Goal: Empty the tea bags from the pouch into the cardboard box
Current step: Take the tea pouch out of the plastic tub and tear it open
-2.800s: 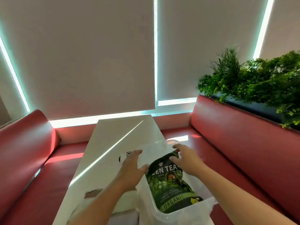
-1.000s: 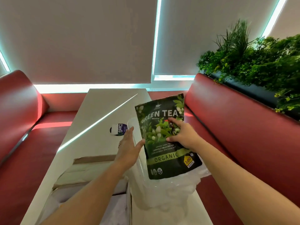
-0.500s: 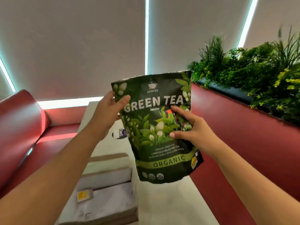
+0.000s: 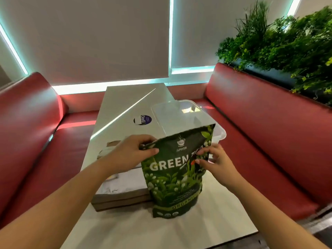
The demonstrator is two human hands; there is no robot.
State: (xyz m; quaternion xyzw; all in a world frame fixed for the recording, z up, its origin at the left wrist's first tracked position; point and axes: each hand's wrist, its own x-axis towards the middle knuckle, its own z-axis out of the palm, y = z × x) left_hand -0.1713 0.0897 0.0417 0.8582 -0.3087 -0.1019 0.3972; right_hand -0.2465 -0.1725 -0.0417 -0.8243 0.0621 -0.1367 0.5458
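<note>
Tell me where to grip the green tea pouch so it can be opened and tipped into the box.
Probably the top edge of the green tea pouch, one corner per side: it stands upright on the table, mouth up. The left hand already pinches the left corner, the right hand the right. The cardboard box sits just left.

The green tea pouch [image 4: 177, 175] stood upright just beside the cardboard box [image 4: 122, 191], blocking its right side. A clear plastic bin [image 4: 181, 115] crowded the table [image 4: 206, 230] behind. The near table lay bare.
</note>
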